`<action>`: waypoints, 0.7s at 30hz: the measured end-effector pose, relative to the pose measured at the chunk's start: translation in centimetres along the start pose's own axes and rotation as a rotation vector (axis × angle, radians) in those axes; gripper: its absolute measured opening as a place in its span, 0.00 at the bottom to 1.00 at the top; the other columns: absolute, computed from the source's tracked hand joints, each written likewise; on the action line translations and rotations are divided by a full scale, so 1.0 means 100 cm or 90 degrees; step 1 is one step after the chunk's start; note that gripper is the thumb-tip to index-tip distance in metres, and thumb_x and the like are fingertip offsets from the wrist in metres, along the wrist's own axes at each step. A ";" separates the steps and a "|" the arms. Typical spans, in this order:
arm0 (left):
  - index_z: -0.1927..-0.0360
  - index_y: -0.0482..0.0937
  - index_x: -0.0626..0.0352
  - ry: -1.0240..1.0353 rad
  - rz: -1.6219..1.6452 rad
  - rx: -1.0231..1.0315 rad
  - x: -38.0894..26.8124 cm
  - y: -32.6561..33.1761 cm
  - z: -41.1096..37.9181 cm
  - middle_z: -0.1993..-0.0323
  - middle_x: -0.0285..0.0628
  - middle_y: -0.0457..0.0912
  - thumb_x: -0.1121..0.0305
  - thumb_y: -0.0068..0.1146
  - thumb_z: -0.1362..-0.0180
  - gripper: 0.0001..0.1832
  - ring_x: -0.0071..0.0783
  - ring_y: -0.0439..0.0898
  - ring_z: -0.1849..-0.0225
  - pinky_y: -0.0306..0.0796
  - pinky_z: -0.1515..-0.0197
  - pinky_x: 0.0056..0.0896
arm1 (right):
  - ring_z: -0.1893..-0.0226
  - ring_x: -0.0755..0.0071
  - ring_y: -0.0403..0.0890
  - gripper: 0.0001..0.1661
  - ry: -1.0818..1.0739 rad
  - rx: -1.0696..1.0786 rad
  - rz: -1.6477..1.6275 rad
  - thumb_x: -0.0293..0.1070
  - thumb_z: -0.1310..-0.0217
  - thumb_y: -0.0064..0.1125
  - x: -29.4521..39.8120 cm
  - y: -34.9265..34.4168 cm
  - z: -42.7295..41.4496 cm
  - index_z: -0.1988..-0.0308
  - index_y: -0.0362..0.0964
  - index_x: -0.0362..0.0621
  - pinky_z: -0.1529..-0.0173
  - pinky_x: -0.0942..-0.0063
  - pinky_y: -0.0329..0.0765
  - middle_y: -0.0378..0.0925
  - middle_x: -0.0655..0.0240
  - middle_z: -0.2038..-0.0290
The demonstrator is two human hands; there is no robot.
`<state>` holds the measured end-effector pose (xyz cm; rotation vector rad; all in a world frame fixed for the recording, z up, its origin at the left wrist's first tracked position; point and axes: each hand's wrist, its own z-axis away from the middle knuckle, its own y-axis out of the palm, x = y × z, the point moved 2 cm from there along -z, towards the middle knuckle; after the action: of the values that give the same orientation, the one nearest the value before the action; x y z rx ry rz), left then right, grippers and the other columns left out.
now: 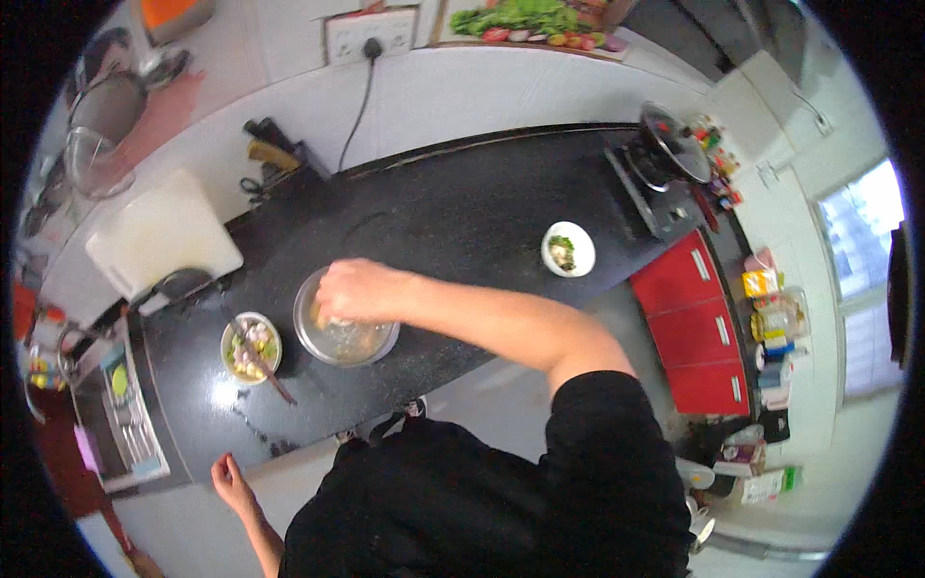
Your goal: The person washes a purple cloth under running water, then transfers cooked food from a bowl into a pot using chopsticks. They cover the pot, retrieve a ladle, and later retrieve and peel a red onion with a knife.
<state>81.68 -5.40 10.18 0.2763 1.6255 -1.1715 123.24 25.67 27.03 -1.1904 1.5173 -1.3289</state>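
My right hand (358, 292) reaches down over the clear bowl (347, 357), which holds liquid and pale pieces. Its fingertips are largely hidden behind the hand, so what they grip is unclear; something yellowish shows beside them. Left of it, a smaller pale bowl (225, 361) contains pinkish-white and green-yellow chopped food. Across that bowl lies a long brown utensil (278, 386), its end jutting over the rim. My left hand (230, 480) hangs beside the counter's front edge, loosely curled, with nothing visible in it.
On the black counter (462, 195), a white bowl (584, 249) of green and pale food stands to the right. Beyond it, a lidded pan (668, 144) sits on a cooker (668, 209). Knife block (300, 170), white cutting board (162, 231) and sink (101, 433) are at left.
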 end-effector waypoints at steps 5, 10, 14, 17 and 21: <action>0.61 0.79 0.67 0.026 -0.042 -0.036 -0.053 0.007 0.021 0.61 0.41 0.78 0.71 0.53 0.36 0.08 0.30 0.76 0.57 0.72 0.52 0.29 | 0.60 0.60 0.79 0.18 0.055 -0.090 -0.213 0.37 0.58 0.69 -0.030 -0.075 0.030 0.62 0.79 0.48 0.55 0.61 0.75 0.80 0.67 0.64; 0.63 0.81 0.63 0.022 -0.047 -0.025 -0.042 0.027 0.013 0.63 0.40 0.79 0.71 0.55 0.38 0.06 0.29 0.77 0.60 0.72 0.56 0.29 | 0.60 0.59 0.80 0.18 0.330 -0.079 -0.187 0.36 0.57 0.69 -0.040 -0.118 0.102 0.62 0.79 0.45 0.56 0.65 0.75 0.79 0.65 0.65; 0.63 0.81 0.64 0.049 -0.065 0.005 -0.081 0.043 0.002 0.65 0.40 0.79 0.71 0.56 0.39 0.07 0.29 0.78 0.62 0.71 0.56 0.29 | 0.65 0.56 0.81 0.16 0.604 0.022 -0.096 0.37 0.59 0.70 -0.048 -0.069 0.163 0.65 0.79 0.45 0.60 0.64 0.76 0.79 0.63 0.69; 0.61 0.82 0.63 0.006 -0.029 0.033 -0.070 0.047 -0.016 0.67 0.40 0.81 0.69 0.56 0.39 0.09 0.29 0.78 0.63 0.71 0.57 0.28 | 0.64 0.54 0.82 0.17 0.776 0.100 -0.060 0.40 0.59 0.72 -0.054 -0.010 0.191 0.66 0.80 0.46 0.60 0.61 0.77 0.81 0.61 0.69; 0.60 0.82 0.63 -0.101 0.103 0.124 -0.068 0.072 -0.038 0.71 0.35 0.81 0.67 0.56 0.39 0.10 0.21 0.76 0.69 0.69 0.63 0.24 | 0.63 0.53 0.83 0.18 0.903 0.162 -0.068 0.44 0.59 0.72 -0.053 0.052 0.215 0.68 0.81 0.45 0.58 0.60 0.78 0.82 0.59 0.66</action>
<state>87.06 3.64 11.77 0.4207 1.3277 -1.1969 144.31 25.29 18.55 0.0136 2.0237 -2.5751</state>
